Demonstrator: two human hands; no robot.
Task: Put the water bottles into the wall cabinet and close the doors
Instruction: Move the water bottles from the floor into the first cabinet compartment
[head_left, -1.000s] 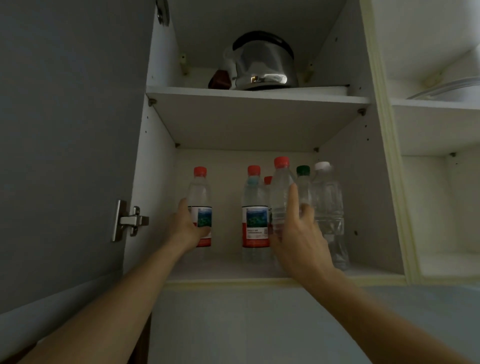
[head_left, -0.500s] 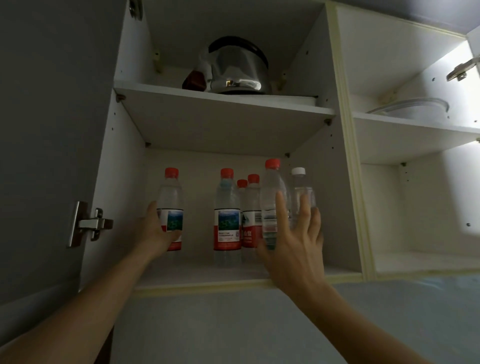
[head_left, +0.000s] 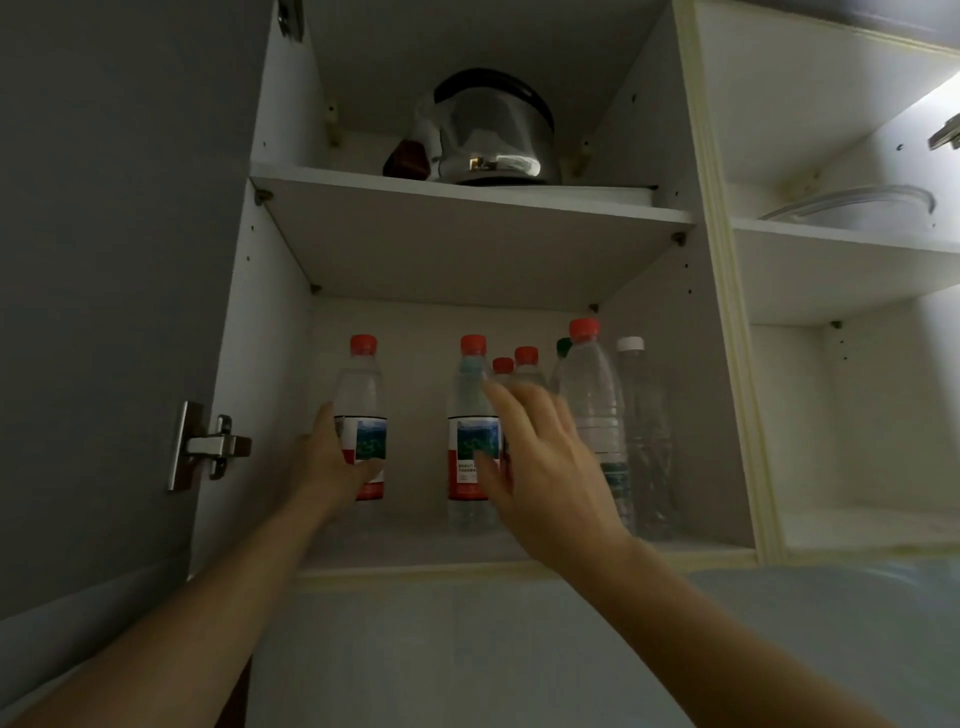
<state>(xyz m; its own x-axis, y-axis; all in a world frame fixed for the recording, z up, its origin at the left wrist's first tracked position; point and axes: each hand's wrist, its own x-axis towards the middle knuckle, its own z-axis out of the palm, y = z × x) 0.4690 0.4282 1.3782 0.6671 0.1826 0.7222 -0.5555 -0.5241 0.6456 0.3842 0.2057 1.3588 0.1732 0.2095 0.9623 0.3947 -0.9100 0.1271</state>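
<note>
Several water bottles stand on the lower shelf (head_left: 415, 551) of the open wall cabinet. My left hand (head_left: 332, 462) is wrapped around the leftmost red-capped bottle (head_left: 362, 395). My right hand (head_left: 545, 467) has its fingers spread and holds nothing; it sits in front of the middle red-capped bottle (head_left: 470, 415), thumb against its label. Two shorter red-capped bottles (head_left: 525, 358) stand behind. To the right are a tall red-capped bottle (head_left: 592, 400), a green-capped one (head_left: 562, 347) mostly hidden behind it, and a white-capped bottle (head_left: 644, 431).
The grey cabinet door (head_left: 104, 260) hangs open on the left, its hinge (head_left: 208, 447) showing. A steel kettle (head_left: 493, 135) sits on the upper shelf. The right compartment (head_left: 857, 415) is open, with a clear lid (head_left: 852, 205) on its upper shelf.
My right hand has left the tall red-capped bottle and moved left to the middle bottle. My left hand stays on the leftmost bottle. The view has shifted a little.
</note>
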